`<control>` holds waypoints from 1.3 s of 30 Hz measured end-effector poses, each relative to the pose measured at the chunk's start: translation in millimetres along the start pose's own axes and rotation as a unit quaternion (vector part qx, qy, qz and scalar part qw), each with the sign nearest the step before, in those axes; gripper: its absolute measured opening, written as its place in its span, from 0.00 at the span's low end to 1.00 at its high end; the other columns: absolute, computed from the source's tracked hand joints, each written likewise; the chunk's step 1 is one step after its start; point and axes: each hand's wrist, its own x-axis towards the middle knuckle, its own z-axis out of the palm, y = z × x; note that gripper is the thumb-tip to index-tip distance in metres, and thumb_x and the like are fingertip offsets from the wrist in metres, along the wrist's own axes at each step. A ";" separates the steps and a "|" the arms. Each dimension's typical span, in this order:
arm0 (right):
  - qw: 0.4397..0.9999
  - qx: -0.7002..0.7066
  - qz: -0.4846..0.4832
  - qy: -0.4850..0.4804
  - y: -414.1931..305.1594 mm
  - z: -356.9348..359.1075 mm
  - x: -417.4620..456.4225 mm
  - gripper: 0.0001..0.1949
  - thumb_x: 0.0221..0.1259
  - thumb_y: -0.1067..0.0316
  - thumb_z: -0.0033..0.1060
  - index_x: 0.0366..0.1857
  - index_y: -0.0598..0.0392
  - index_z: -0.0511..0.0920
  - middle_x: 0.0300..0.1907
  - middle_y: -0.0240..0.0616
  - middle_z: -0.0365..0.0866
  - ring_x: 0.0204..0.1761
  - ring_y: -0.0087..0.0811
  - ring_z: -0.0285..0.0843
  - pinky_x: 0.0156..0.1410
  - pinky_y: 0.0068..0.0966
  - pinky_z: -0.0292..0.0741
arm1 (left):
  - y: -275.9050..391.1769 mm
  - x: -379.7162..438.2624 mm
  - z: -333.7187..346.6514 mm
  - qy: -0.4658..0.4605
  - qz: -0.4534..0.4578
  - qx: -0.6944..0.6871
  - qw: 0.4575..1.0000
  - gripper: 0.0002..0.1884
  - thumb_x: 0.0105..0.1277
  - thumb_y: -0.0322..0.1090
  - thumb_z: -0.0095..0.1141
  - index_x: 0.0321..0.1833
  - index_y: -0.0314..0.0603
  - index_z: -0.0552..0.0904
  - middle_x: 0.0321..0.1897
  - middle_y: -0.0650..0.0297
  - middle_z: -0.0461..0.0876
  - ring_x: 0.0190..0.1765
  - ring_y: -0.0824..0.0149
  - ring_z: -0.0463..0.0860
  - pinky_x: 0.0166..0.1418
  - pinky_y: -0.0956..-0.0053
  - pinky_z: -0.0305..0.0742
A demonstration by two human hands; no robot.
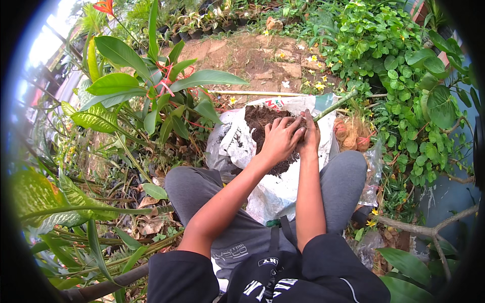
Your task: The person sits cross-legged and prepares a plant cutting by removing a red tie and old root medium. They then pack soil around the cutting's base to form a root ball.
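Dark fibrous potting soil [259,115] lies on and in a white plastic sack [282,189] spread before me and between my knees. Both hands meet at the sack's upper right. My left hand [280,136] has its fingers bent over a clump at the lower end of a green plant stem [335,106]. My right hand [310,130] is upright against the other side of that clump, with its fingers around the stem's base. The stem slants up to the right. What lies between the palms is mostly hidden. Bundles of orange-brown fibre or twine [352,132] sit right of the sack.
Leafy plants with red ties [166,83] stand close at the left. Dense green foliage [394,75] and a bare branch [413,227] border the right. Beyond the sack are a thin pole [257,93] and brick paving [265,75]. Clear plastic bags [373,174] lie beside my right knee.
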 end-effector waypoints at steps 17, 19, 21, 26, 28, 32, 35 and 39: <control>0.993 -0.114 -0.013 -0.016 -0.4 27.9 -39.6 0.36 0.68 0.27 0.36 0.51 0.54 0.80 0.52 0.37 0.77 0.54 0.32 0.73 0.64 0.30 0.68 | -7.9 33.8 6.7 -0.103 -0.274 -0.446 0.846 0.43 0.61 0.67 0.61 0.62 0.28 0.76 0.51 0.49 0.83 0.56 0.64 0.80 0.63 0.67 0.71; 0.988 -0.140 -0.058 -0.032 -2.1 26.7 -38.2 0.37 0.73 0.30 0.26 0.54 0.54 0.79 0.56 0.39 0.75 0.58 0.33 0.71 0.67 0.31 0.65 | -1.8 32.6 14.9 -0.061 -0.270 -0.458 0.845 0.35 0.62 0.62 0.63 0.53 0.31 0.83 0.41 0.54 0.86 0.46 0.69 0.82 0.55 0.70 0.76; 0.983 -0.157 -0.097 0.018 -3.9 27.0 -36.5 0.36 0.75 0.33 0.22 0.56 0.55 0.78 0.55 0.42 0.75 0.57 0.35 0.73 0.64 0.31 0.69 | 3.2 33.7 16.4 -0.093 -0.266 -0.477 0.832 0.32 0.62 0.61 0.63 0.47 0.32 0.86 0.38 0.56 0.87 0.42 0.70 0.83 0.50 0.72 0.77; 0.944 -0.233 -0.212 0.101 1.0 18.2 -27.2 0.34 0.77 0.39 0.23 0.57 0.61 0.75 0.53 0.48 0.76 0.56 0.39 0.73 0.63 0.36 0.69 | 18.8 30.9 21.6 -0.062 -0.262 -0.492 0.828 0.25 0.63 0.53 0.65 0.41 0.29 0.87 0.31 0.58 0.88 0.33 0.72 0.85 0.39 0.76 0.79; 0.946 -0.221 -0.219 0.094 -0.8 20.3 -29.2 0.35 0.77 0.37 0.22 0.57 0.59 0.75 0.52 0.43 0.76 0.55 0.35 0.72 0.64 0.32 0.67 | 18.2 31.0 22.0 -0.079 -0.286 -0.491 0.819 0.22 0.65 0.49 0.64 0.41 0.30 0.86 0.32 0.59 0.87 0.34 0.73 0.84 0.39 0.78 0.78; 0.962 -0.162 -0.215 0.042 7.5 -3.1 -4.6 0.34 0.78 0.37 0.25 0.53 0.60 0.75 0.47 0.39 0.77 0.50 0.32 0.73 0.62 0.28 0.68 | 10.3 32.4 45.6 -0.049 -0.291 -0.497 0.816 0.23 0.62 0.49 0.64 0.34 0.29 0.88 0.28 0.57 0.88 0.31 0.72 0.84 0.36 0.74 0.79; 0.973 -0.143 -0.175 0.053 12.8 3.7 -8.5 0.32 0.78 0.39 0.27 0.49 0.61 0.77 0.44 0.38 0.78 0.47 0.30 0.74 0.59 0.27 0.69 | -0.2 31.7 57.6 -0.023 -0.313 -0.461 0.830 0.23 0.61 0.50 0.63 0.34 0.29 0.88 0.27 0.58 0.87 0.31 0.72 0.84 0.37 0.74 0.78; 0.965 -0.237 -0.114 0.006 2.6 11.9 -15.4 0.31 0.77 0.40 0.32 0.52 0.62 0.77 0.48 0.41 0.78 0.50 0.32 0.75 0.60 0.28 0.69 | -2.4 37.0 47.7 0.016 -0.334 -0.428 0.840 0.29 0.63 0.59 0.59 0.34 0.31 0.88 0.24 0.54 0.86 0.31 0.69 0.84 0.39 0.68 0.77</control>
